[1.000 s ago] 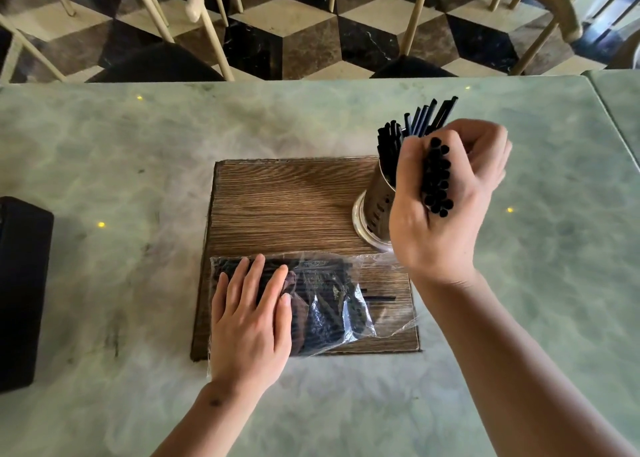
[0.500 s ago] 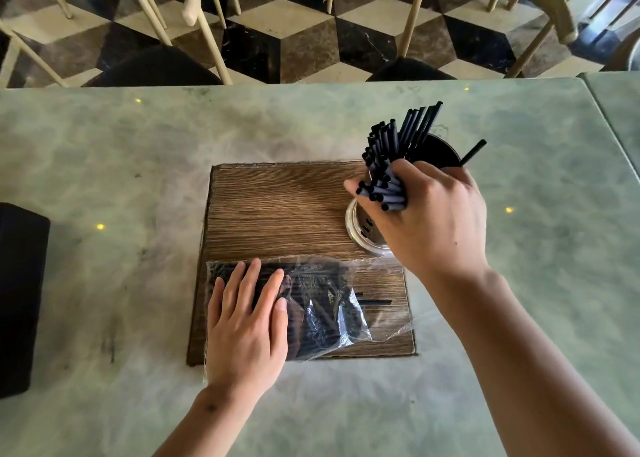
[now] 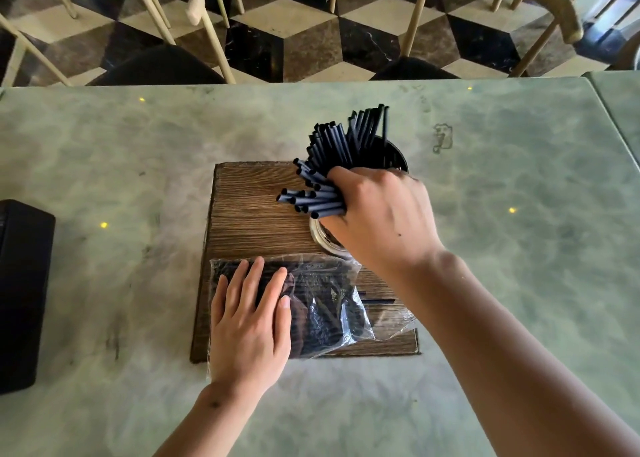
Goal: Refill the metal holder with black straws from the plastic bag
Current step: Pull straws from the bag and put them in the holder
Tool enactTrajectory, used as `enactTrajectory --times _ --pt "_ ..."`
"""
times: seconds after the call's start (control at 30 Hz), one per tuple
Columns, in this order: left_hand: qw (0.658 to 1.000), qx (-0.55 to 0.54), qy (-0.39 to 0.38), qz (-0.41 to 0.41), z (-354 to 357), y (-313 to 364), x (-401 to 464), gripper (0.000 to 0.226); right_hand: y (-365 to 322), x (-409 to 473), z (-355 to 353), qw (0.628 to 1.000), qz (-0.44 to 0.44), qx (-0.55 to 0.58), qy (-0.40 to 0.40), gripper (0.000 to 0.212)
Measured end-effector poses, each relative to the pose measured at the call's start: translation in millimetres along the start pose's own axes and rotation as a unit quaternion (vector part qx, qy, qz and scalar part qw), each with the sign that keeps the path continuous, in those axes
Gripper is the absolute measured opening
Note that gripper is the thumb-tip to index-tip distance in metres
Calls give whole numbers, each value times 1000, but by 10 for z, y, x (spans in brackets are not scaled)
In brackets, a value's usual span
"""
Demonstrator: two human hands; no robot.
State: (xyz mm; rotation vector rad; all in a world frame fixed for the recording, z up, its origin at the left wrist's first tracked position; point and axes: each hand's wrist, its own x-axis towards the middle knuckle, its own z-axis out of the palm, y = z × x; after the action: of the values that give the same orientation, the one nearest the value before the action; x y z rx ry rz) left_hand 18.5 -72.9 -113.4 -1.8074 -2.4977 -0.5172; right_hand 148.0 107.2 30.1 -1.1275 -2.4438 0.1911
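The metal holder stands on the right part of a wooden board; only its shiny base and dark rim show past my hand. My right hand is over the holder, closed around a bundle of black straws whose ends fan out up and to the left. A clear plastic bag with more black straws lies across the board's near part. My left hand lies flat on the bag's left end, fingers spread. One loose straw pokes out of the bag's right side.
The board lies on a pale green marble table. A black box sits at the left edge. Chairs stand beyond the far table edge on a checkered floor. A second table adjoins at right.
My right hand has come down from above the holder onto it with the straw bundle, and the straws now splay out leftward. My left hand has stayed on the bag.
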Motion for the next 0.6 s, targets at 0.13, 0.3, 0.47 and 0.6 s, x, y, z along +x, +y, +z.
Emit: enactTrajectory --times 0.13,0.3,0.47,0.6 --pt "1000 0 1 1 12 -14 -3 47 63 -26 -40 999 0 -50 7 39" --pt "1000 -1 4 2 23 -26 -13 48 34 -133 -78 995 49 -90 17 54" --pt "1000 0 8 5 37 -38 -2 48 -36 -138 -148 987 86 -100 -91 69" --pt "1000 1 8 8 48 -44 -10 47 -1 -197 -239 991 66 -94 -62 66"
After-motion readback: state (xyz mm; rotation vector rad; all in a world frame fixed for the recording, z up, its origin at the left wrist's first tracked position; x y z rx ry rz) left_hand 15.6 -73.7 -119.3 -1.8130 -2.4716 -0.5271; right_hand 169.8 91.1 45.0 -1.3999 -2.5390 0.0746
